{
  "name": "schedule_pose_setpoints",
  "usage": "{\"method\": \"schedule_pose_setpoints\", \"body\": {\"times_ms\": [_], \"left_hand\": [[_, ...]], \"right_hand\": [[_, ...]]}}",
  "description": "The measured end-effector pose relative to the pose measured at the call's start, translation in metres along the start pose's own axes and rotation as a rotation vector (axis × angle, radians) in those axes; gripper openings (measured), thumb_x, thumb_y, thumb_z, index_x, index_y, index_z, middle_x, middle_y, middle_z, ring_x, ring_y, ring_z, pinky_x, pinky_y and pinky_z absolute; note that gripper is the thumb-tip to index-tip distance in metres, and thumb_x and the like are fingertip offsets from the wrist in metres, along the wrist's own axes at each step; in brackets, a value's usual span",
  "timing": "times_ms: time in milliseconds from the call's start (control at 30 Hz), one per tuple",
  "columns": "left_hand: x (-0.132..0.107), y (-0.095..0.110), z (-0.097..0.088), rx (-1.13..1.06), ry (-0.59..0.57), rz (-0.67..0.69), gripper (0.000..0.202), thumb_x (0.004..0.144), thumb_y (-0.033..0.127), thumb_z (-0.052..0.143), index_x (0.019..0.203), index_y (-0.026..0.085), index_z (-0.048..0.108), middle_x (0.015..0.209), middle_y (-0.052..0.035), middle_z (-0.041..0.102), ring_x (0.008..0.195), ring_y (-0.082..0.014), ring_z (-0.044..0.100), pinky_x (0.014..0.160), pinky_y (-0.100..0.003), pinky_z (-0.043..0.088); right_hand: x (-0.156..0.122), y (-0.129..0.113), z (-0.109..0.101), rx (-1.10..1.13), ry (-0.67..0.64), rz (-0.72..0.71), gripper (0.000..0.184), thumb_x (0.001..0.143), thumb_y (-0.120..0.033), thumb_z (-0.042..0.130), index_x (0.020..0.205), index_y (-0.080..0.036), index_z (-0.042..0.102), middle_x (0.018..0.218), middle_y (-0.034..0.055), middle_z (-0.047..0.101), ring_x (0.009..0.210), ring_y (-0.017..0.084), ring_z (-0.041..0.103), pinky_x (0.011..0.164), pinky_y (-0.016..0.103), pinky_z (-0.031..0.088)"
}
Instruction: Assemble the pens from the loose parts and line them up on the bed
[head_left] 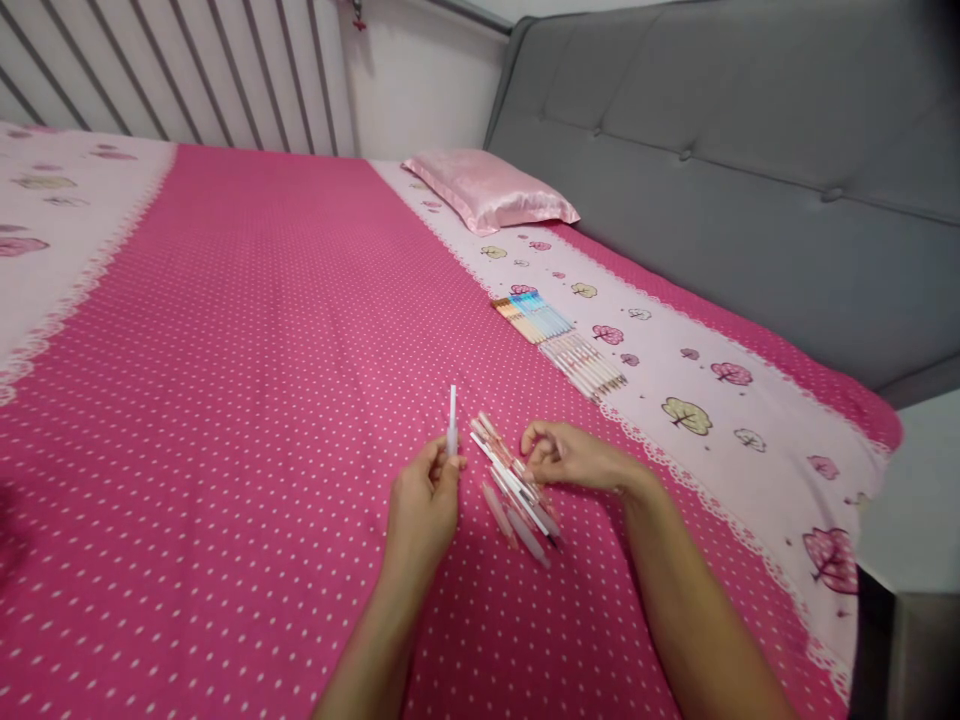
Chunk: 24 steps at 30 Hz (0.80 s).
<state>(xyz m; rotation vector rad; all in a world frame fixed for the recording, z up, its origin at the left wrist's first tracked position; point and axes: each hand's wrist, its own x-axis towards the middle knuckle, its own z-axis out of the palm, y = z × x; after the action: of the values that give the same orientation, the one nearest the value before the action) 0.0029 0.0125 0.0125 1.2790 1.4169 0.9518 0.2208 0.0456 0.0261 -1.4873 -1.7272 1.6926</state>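
Observation:
My left hand [427, 490] is closed around a white pen [452, 420], which stands nearly upright with its upper part above the fingers. To the right lies a loose pile of pens [517, 480], white and pale pink, at mixed angles on the bedspread. My right hand [566, 455] is at the right side of this pile, its fingers curled in and their tips close to the pens. Whatever may be between those fingertips is too small to make out.
Farther off, pens lie side by side in neat rows: a brown and blue group [534, 315] and a whitish group [583, 363]. Under everything is a pink dotted bedspread [262, 400]. A pink satin pillow [491, 188] rests by the grey padded headboard [720, 170].

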Motion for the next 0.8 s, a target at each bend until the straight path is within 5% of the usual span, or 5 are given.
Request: {"method": "schedule_pose_setpoints", "body": {"times_ms": [367, 567, 667, 800], "left_hand": [[0.000, 0.003, -0.001, -0.030, -0.001, -0.001, 0.036, 0.080, 0.032, 0.048, 0.108, 0.013, 0.060, 0.079, -0.0054, 0.064, 0.072, -0.0187, 0.058, 0.064, -0.028, 0.042], [-0.002, 0.005, 0.000, -0.017, 0.013, -0.015, 0.036, 0.079, 0.033, 0.050, 0.106, 0.013, 0.062, 0.077, -0.0057, 0.064, 0.066, -0.0173, 0.055, 0.057, -0.025, 0.039], [-0.002, 0.005, -0.001, -0.013, 0.014, -0.010, 0.034, 0.079, 0.032, 0.050, 0.104, 0.012, 0.062, 0.076, -0.0059, 0.064, 0.065, -0.0168, 0.055, 0.056, -0.025, 0.039], [-0.001, 0.004, -0.001, -0.001, 0.011, 0.005, 0.033, 0.079, 0.033, 0.050, 0.102, 0.013, 0.062, 0.075, -0.0054, 0.065, 0.064, -0.0163, 0.055, 0.056, -0.025, 0.039]], "right_hand": [[0.009, 0.006, 0.001, 0.098, 0.112, -0.073, 0.040, 0.067, -0.043, 0.072, 0.087, -0.015, 0.052, 0.069, -0.0006, 0.060, 0.060, 0.010, 0.054, 0.057, 0.024, 0.040], [0.005, 0.001, -0.001, -0.074, 0.194, -0.057, 0.042, 0.063, -0.046, 0.074, 0.084, -0.015, 0.056, 0.073, 0.0016, 0.060, 0.065, 0.012, 0.054, 0.061, 0.027, 0.043], [-0.002, -0.008, 0.003, -0.098, 0.100, -0.079, 0.035, 0.066, -0.043, 0.072, 0.083, -0.015, 0.058, 0.068, -0.0008, 0.057, 0.059, 0.010, 0.050, 0.055, 0.024, 0.041], [-0.015, -0.023, 0.013, -0.247, -0.183, -0.097, 0.023, 0.071, -0.030, 0.067, 0.090, -0.018, 0.063, 0.065, -0.0032, 0.055, 0.055, 0.010, 0.049, 0.050, 0.022, 0.037]]}}
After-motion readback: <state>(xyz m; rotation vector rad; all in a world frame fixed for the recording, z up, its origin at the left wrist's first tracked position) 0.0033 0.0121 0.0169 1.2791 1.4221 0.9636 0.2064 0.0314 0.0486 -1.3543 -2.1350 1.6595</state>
